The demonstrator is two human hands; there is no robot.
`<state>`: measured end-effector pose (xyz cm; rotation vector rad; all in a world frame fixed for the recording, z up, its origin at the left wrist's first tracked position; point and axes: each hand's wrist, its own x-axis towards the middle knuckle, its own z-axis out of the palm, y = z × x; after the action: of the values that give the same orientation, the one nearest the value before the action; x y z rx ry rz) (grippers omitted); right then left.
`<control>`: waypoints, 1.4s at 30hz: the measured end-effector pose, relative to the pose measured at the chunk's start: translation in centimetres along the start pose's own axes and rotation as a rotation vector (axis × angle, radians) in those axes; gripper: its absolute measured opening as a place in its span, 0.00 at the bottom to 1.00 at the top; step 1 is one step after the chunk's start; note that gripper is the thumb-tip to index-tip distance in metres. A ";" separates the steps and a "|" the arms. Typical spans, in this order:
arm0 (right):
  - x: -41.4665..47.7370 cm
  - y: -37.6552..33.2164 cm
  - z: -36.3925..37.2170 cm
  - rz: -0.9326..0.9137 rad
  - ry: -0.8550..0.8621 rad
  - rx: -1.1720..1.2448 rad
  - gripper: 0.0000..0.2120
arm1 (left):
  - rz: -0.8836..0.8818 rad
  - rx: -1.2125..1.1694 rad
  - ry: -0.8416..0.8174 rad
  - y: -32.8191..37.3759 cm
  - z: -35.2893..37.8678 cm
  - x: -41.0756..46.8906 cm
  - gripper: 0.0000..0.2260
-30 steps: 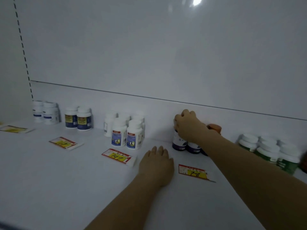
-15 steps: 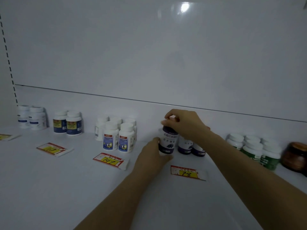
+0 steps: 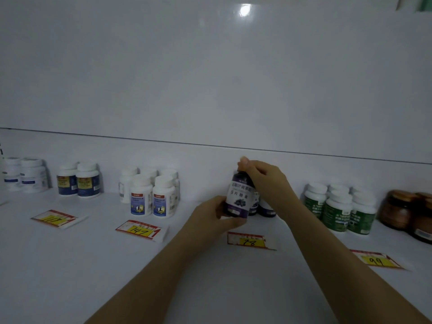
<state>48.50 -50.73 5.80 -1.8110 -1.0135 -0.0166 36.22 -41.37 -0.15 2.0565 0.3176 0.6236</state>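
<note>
A dark purple bottle (image 3: 238, 196) with a purple-and-white label is held just above the white shelf (image 3: 70, 265), in front of two more purple bottles (image 3: 265, 208). My right hand (image 3: 264, 181) grips its cap from above. My left hand (image 3: 211, 218) holds the bottle's lower part, thumb under its base. A yellow price tag reading 78 (image 3: 250, 240) lies on the shelf just below the bottle.
Along the back wall stand white bottles (image 3: 23, 175), blue-and-yellow bottles (image 3: 79, 181), several white bottles with blue labels (image 3: 152, 195), green bottles (image 3: 339, 206) and brown jars (image 3: 406, 211). Price tags 147 (image 3: 140, 230) and 99 (image 3: 376, 260) lie in front.
My right hand lifted the purple bottle out of its group and brought it forward. My left hand rose from resting flat on the shelf and took hold of the bottle's bottom.
</note>
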 end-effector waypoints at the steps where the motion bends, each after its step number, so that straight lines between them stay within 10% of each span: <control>1: 0.1 0.1 0.0 0.007 -0.014 0.038 0.15 | -0.007 -0.046 0.003 0.1 -0.1 0.0 0.16; 14: -1.2 0.3 -0.5 0.068 -0.085 0.355 0.10 | 0.030 0.092 0.171 0.7 -0.1 -0.3 0.26; 20: -1.2 0.7 -1.0 0.038 -0.111 0.552 0.09 | -0.116 -0.324 -0.115 2.0 -0.3 -0.5 0.21; 28: -1.4 0.2 0.2 0.071 -0.087 0.505 0.15 | 0.015 -0.038 0.211 1.1 -0.3 -0.4 0.26; 36: -1.3 0.7 -0.8 0.044 -0.165 0.692 0.15 | -0.139 -0.443 -0.170 2.0 -0.8 -0.7 0.17; 42: -1.5 0.3 -0.1 -0.004 -0.159 0.499 0.17 | -0.094 -0.072 0.192 1.8 -0.9 -0.8 0.25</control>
<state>47.78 -51.76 4.97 -1.3678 -1.0237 0.3529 35.05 -42.06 1.57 1.9050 0.4938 0.7656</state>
